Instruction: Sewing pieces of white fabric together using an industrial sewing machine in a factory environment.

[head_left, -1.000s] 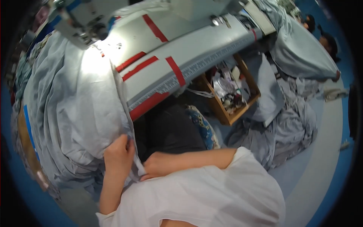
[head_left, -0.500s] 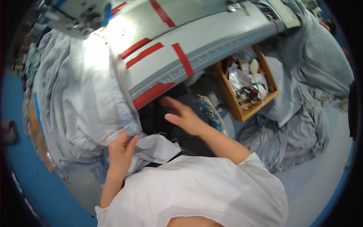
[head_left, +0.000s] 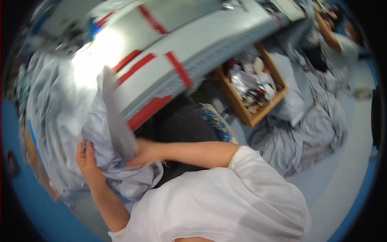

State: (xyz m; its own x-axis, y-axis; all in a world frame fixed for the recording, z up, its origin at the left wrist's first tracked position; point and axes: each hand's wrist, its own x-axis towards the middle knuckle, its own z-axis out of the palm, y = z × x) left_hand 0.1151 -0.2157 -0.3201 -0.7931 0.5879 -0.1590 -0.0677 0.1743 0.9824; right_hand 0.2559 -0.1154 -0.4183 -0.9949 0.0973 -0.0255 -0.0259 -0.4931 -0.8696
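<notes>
A large light grey cloth (head_left: 56, 121) hangs in folds over the left end of the sewing table and down toward my lap. My left hand (head_left: 89, 163) is closed on a bunched part of it, thumb and fingers pointing up along the fabric. Just across from it, my right hand (head_left: 144, 152) touches the right edge of the same cloth. That hand is smeared by motion and its fingers are partly covered by the fabric, so its grip is unclear. Between the two hands the cloth stands up in a folded flap (head_left: 121, 133).
The grey sewing table (head_left: 209, 44) bears strips of red tape (head_left: 151, 113). Under its edge, a wooden drawer (head_left: 250, 119) full of small odds and ends sticks out. More grey cloth (head_left: 310, 133) is heaped on the floor at right. Another person (head_left: 340, 48) sits at the far right.
My right hand has come left and down from below the table edge to the cloth. My left hand has shifted left with the fabric. The view has swung slightly, bringing another person into sight.
</notes>
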